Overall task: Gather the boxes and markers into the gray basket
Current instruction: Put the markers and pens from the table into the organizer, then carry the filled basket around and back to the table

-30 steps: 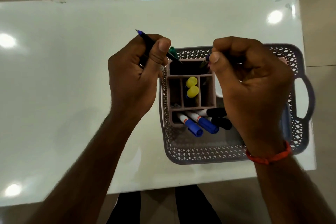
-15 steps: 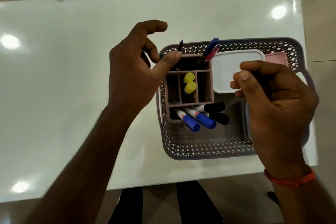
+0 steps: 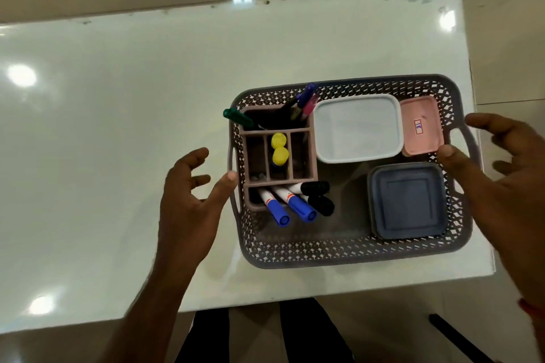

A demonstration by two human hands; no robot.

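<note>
A glossy white table (image 3: 147,115) bears only the gray basket (image 3: 348,253) near its right front corner.

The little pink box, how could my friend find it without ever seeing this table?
Look in the gray basket on the white table. Go to its far right corner, beside the big white box. The pink box is the smallest, and the only one with a sticker on its lid.

Only readable thing: a tiny red-bordered sticker (image 3: 418,127) on the small pink plastic box (image 3: 426,143), says "18", turned sideways. Print on the blue-capped white markers (image 3: 290,200) is too blurry.
</note>
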